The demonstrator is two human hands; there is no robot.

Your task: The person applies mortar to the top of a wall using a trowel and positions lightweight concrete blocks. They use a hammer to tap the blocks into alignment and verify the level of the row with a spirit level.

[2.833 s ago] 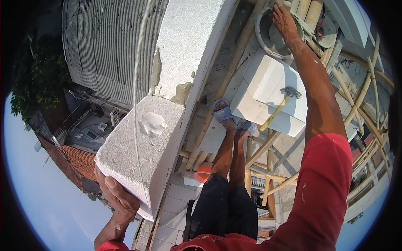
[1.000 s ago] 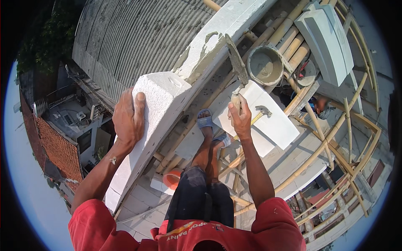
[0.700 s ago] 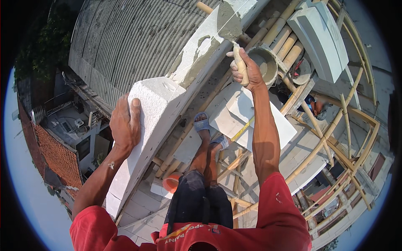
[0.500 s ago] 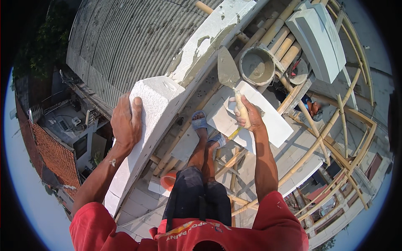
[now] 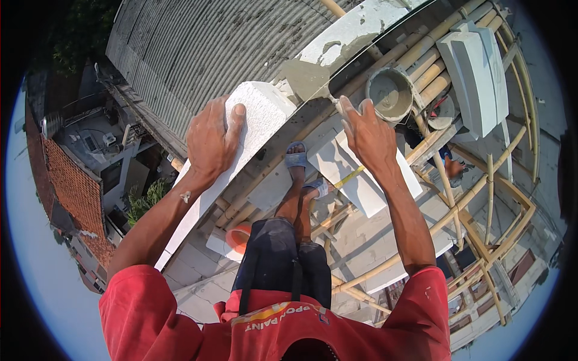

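Observation:
My left hand lies on a long white lightweight block set along the wall top, its thumb spread on the upper face. In my right hand is a mason's trowel. Its handle is mostly hidden under my fingers. The trowel's grey blade sits at the block's far end, against the wet mortar there. Beyond it the wall's white blocks carry patches of grey mortar. A bucket of grey mortar stands just right of my right hand.
Bamboo scaffold poles run along the right. White blocks are stacked at the far right, and a white slab lies below my right hand. An orange bucket stands by my legs. A corrugated roof lies beyond the wall.
My right hand has swung the trowel up and left from above the slab to the mortar at the block's end. My left hand stays on the block as the view shifts.

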